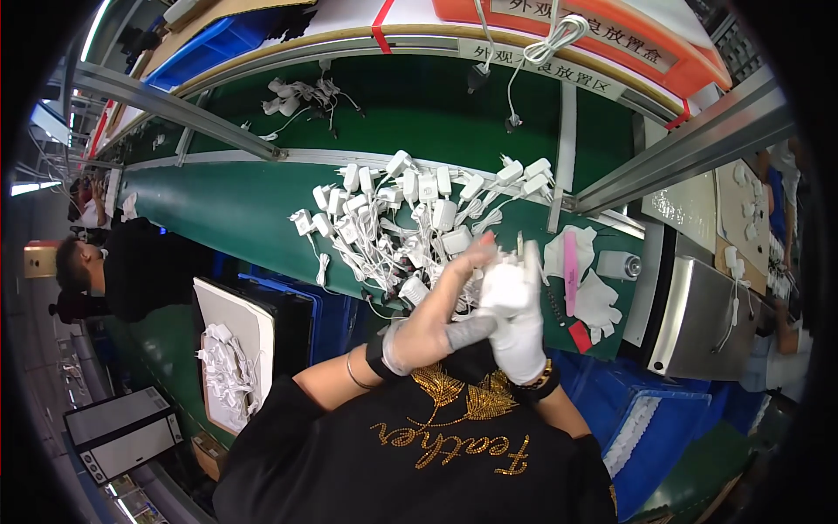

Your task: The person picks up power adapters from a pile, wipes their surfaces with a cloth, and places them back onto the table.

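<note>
In front of my chest a white power adapter [506, 285], blurred a little, sits in my right hand [517, 336], which wears a white glove and is closed around it. My left hand [428, 327], partly gloved with bare fingertips, reaches in from the left beside the adapter. Its fingers and thumb are spread apart; whether they touch the adapter I cannot tell. Just beyond both hands, a pile of white power adapters [410, 188] with coiled cables covers part of the green work surface [209, 196].
Right of my hands lie white gloves [597, 301], a pink strip [571, 271], a red piece [580, 336] and a tape roll [618, 265]. A tray of adapters [229, 375] stands at left, a blue bin [655, 428] at lower right. Metal posts [690, 140] frame the bench; another person [131, 271] is at left.
</note>
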Demonstrator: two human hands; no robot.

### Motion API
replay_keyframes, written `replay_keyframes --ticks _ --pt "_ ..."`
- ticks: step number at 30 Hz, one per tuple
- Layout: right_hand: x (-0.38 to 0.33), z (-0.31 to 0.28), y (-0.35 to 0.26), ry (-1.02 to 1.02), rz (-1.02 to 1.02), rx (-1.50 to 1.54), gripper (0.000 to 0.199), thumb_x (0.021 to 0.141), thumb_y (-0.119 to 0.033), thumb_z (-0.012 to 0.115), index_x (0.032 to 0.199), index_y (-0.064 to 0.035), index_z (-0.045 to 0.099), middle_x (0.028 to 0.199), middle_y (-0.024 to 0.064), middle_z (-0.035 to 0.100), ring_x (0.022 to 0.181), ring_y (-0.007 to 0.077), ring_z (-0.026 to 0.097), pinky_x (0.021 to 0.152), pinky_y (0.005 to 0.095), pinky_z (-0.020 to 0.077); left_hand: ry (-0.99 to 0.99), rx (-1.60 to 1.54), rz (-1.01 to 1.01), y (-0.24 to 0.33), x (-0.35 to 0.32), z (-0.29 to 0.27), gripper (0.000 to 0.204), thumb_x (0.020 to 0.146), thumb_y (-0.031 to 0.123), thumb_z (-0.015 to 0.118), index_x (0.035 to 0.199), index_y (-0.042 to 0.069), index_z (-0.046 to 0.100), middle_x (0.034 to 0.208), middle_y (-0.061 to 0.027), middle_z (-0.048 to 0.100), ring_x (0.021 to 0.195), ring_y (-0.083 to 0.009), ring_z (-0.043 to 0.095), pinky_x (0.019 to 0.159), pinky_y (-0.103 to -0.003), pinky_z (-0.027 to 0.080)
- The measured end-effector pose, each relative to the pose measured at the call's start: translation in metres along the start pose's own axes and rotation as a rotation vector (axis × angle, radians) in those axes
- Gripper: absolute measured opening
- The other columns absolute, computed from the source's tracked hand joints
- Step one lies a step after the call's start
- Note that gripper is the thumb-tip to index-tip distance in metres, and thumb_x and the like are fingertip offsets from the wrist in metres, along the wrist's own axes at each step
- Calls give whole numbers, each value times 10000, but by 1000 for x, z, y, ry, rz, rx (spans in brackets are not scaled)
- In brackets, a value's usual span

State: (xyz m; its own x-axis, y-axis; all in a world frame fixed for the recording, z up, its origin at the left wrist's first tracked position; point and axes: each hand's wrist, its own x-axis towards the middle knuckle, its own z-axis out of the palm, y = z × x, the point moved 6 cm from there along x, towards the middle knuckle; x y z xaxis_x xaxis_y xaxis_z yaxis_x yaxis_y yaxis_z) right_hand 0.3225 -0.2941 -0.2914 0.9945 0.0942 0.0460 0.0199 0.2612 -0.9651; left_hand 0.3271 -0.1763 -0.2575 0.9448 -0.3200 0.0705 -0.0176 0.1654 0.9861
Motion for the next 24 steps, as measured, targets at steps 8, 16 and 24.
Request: replay_keyframes --ticks 8,16,24 --pt "44 -35 -51 4 161 958 806 943 -621 426 1516 -104 192 866 119 553 497 169 477 468 312 430 204 555 -63 -93 69 -81 623 848 189 698 1400 71 436 1423 -153 466 1321 -284 450 1093 -412 348" --pt "19 -26 -11 -23 566 1254 603 981 -452 415 1371 8 410 537 3 376 387 106 320 391 286 248 129 1243 -122 -183 182 -74 568 822 200 642 1355 84 483 1223 -197 604 1148 -378 562 987 -451 433" --pt "16 -37 -10 -301 416 1476 554 987 -407 376 1331 21 446 538 0 376 397 99 310 396 261 254 77 1153 -27 -195 182 -84 475 850 152 587 1303 33 505 1013 -130 657 887 -288 656 772 -372 517"
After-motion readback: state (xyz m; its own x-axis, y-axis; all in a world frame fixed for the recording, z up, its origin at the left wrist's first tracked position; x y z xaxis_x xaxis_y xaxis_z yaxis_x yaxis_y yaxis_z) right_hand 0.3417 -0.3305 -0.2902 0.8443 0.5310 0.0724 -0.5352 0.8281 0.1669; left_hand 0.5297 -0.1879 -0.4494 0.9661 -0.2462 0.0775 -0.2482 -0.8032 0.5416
